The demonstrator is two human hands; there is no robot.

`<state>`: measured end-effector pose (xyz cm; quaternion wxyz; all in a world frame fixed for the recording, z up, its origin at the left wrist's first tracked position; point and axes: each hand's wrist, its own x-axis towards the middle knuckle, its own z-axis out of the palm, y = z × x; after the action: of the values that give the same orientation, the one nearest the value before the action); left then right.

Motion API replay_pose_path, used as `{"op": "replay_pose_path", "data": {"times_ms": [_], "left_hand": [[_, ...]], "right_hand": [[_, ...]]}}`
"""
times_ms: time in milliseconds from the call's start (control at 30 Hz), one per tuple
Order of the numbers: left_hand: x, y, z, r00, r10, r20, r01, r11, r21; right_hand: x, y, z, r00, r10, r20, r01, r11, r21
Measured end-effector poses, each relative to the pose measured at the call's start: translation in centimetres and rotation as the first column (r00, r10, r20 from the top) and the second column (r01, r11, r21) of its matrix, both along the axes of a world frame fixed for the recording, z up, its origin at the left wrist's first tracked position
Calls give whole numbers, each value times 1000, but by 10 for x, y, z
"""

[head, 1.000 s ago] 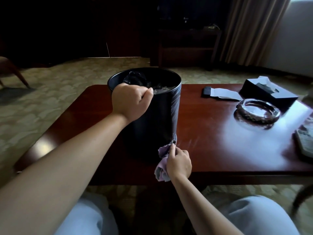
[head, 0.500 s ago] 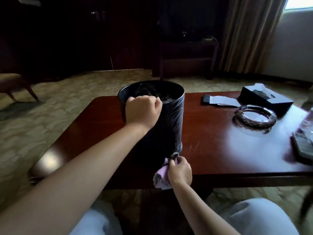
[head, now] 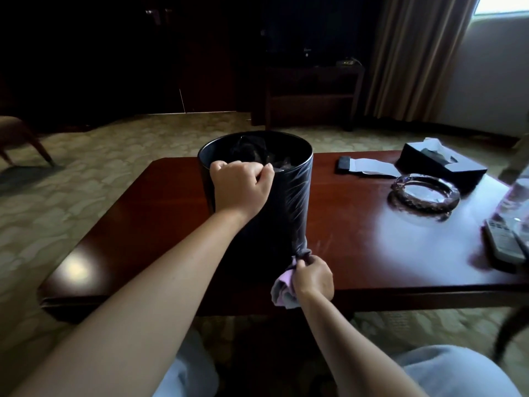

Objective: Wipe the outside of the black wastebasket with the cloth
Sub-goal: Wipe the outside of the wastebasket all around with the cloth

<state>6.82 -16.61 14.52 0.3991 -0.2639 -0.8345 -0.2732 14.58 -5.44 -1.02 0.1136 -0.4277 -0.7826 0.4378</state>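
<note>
Left hand (head: 240, 187) gripping near rim of black wastebasket (head: 289, 202); right hand (head: 313, 277) clutching bunched cloth (head: 282, 287), pressing it against wastebasket's lower side.

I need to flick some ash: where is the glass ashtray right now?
In the head view the glass ashtray sits on the right part of the wooden table, just in front of the black tissue box and right of the black wastebasket.

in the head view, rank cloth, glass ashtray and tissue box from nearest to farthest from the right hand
1. Cloth: gripped in the right hand, at the wastebasket's base.
2. Glass ashtray: on the table's right part.
3. Tissue box: far right corner, behind the ashtray.
</note>
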Motion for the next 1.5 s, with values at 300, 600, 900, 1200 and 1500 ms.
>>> {"op": "replay_pose_path", "data": {"times_ms": [300, 600, 900, 1200, 1500], "left_hand": [[-8, 4, -10, 965, 81, -249, -79, 997, 19], [-6, 8, -12, 955, 116, -271, -99, 992, 75], [-12, 9, -17, 928, 151, -341, -129, 988, 87], [-11, 9, -16, 935, 150, -321, -131, 988, 80], [-9, 10, -16, 927, 179, -331, -154, 983, 102]], "right_hand": [[13, -27, -9, 999, 39, -31, -36, 995, 89], [-8, 6, -2, 999, 51, 18, -54, 987, 153], [21, -25, -16, 973, 228, 15, -212, 874, 438], [-3, 10, -3, 994, 98, 56, -109, 957, 268], [12, -24, -14, 996, 81, -39, -78, 994, 71]]}}
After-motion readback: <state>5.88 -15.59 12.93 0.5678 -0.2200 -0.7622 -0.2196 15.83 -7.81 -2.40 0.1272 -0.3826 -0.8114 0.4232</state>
